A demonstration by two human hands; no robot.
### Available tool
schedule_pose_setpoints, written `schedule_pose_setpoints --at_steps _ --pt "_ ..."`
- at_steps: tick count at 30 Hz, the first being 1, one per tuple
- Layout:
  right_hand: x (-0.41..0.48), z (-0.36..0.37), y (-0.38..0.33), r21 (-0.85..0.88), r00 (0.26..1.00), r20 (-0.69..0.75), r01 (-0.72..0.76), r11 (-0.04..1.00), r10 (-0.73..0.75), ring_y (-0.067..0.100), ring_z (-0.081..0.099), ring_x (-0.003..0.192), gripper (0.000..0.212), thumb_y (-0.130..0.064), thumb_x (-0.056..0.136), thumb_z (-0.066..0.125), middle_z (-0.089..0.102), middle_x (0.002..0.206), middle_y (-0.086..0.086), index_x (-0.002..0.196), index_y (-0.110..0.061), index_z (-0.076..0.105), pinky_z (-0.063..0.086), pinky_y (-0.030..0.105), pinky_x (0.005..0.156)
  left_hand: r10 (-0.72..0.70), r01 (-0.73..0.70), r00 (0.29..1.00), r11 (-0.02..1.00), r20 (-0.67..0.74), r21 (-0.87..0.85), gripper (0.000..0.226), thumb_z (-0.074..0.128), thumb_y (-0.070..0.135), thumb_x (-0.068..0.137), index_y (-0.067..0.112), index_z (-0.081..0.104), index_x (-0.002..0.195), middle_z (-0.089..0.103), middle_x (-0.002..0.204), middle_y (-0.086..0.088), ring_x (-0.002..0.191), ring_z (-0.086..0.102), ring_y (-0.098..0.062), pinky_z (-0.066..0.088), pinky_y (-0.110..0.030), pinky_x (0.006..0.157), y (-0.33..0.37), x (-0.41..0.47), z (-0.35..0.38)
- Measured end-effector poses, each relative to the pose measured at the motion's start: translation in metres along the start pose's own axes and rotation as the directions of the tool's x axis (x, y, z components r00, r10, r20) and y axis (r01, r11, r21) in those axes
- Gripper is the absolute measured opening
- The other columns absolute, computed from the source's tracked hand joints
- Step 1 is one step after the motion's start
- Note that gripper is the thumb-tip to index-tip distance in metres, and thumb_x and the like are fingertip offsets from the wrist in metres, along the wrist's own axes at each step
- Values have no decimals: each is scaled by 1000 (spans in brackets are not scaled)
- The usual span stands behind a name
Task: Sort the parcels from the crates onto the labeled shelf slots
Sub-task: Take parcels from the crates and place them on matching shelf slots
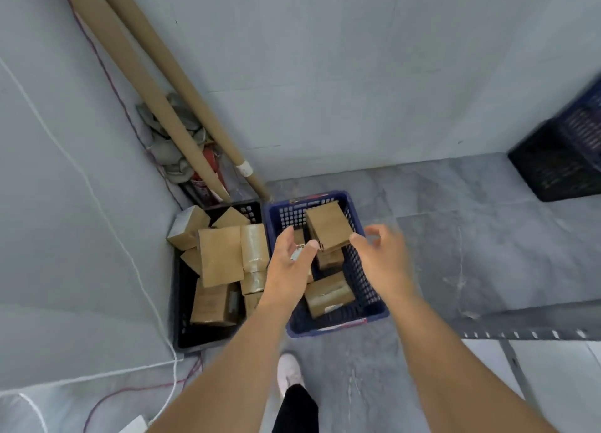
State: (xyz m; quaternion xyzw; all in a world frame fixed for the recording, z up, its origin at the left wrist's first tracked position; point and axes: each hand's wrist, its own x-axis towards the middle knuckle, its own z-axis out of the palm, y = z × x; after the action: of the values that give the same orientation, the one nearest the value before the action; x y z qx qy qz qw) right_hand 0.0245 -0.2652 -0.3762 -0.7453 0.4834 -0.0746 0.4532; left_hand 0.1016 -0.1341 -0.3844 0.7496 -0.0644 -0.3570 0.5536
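In the blue crate [341, 318], the top parcel [328, 226] sits tilted on other parcels near the far wall. Nothing held yet: left hand [292, 257] open, fingers straight, just beside its near-left edge; right hand [380, 250] loosely curled at its right corner, contact unclear from blur. Risk: grabbing one corner of a tilted box, so it slips back or shifts those below. Black crate [195, 338] alongside, also loaded.

Brown parcels [221, 257] fill a black crate [182, 302] and a blue crate [357, 270]; grey marbled floor [455, 237]
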Motion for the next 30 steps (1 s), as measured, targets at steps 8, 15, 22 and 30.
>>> schedule_pose_setpoints --at_steps 8,15,22,30 --pt "110 57 47 -104 993 36 -111 988 115 13 51 97 33 -30 93 57 58 120 3 124 -17 58 37 25 81 -171 172 985 985 32 -8 68 55 42 96 26 23 154 29 157 8 143 30 -10 26 -34 117 -43 122 20" --pt "228 130 112 -149 979 133 -137 979 157 23 53 118 43 -26 95 57 55 129 3 136 -14 52 43 32 91 -275 276 961 961 23 -22 66 48 39 100 26 15 155 23 160 6 145 24 -11 22 -25 109 -109 239 52" --pt "323 180 177 -192 939 342 29 981 39 18 58 106 37 -11 91 59 62 116 -2 127 -18 56 48 33 87 -401 401 916 916 18 1 64 34 51 101 30 11 156 15 162 7 148 17 -17 16 -36 117 -176 337 87" --pt "391 213 217 -219 915 346 -136 966 207 30 52 121 53 -18 91 59 52 134 13 139 -5 43 46 41 97 -429 431 902 896 38 -107 77 21 74 91 33 15 155 17 162 8 149 17 -17 15 -47 121 -223 402 121"
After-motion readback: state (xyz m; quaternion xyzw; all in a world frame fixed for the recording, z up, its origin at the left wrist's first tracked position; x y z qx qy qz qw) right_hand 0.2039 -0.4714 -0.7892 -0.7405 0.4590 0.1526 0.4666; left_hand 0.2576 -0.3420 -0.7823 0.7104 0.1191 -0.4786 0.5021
